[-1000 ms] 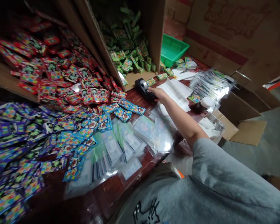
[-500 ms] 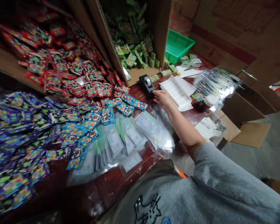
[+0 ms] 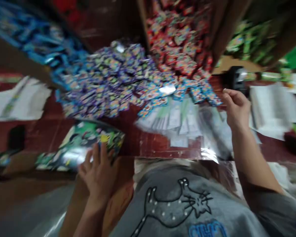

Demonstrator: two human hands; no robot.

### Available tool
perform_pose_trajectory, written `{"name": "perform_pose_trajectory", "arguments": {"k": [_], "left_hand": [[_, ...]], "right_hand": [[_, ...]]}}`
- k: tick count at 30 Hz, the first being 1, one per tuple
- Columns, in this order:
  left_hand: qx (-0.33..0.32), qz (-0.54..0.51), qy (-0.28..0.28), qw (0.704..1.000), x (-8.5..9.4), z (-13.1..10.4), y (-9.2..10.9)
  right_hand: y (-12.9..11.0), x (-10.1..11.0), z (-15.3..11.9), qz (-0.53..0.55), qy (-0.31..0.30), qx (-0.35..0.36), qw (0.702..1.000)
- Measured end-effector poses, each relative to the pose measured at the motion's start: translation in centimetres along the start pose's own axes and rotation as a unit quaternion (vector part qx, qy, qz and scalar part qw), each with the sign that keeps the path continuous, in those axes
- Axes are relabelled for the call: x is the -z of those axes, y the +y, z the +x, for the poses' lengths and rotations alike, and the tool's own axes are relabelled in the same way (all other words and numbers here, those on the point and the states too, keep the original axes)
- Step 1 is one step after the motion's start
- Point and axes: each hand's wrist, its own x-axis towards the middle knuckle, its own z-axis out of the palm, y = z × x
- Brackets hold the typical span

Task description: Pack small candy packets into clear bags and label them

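The picture is badly motion-blurred. My left hand (image 3: 98,172) lies with fingers spread on a large glossy green packet (image 3: 81,144) at the table's near edge. My right hand (image 3: 235,107) hovers, fingers loosely curled, just in front of a black tape dispenser (image 3: 235,79); whether a bit of tape is pinched in it I cannot tell. Clear plastic sleeves (image 3: 185,121) lie between my hands, with piles of small purple and blue packets (image 3: 108,82) behind them.
Red packets (image 3: 185,36) fill an open cardboard box at the back, green ones (image 3: 251,42) another box to its right. White sheets (image 3: 273,108) lie right of the dispenser, more white paper (image 3: 22,98) at far left. The table (image 3: 150,148) is dark red wood.
The view has swung left, bringing my left hand and the green packet into sight. My right hand has pulled back from the tape dispenser toward me.
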Motion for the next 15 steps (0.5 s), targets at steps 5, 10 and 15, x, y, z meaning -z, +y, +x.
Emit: {"name": "perform_pose_trajectory", "arguments": {"k": [5, 10, 15], "left_hand": [[0.050, 0.035, 0.017, 0.998, -0.4, -1.0, -1.6], [0.046, 0.025, 0.032, 0.998, -0.2, -0.4, -1.7], [0.044, 0.017, 0.034, 0.998, 0.1, -0.3, -2.4]], "right_hand": [[-2.1, -11.7, -12.8, 0.069, -0.432, -0.059, 0.897], [-1.1, -22.6, -24.1, 0.141, -0.608, -0.163, 0.764], [0.6, -26.7, -25.9, 0.058, -0.606, -0.150, 0.779]]}}
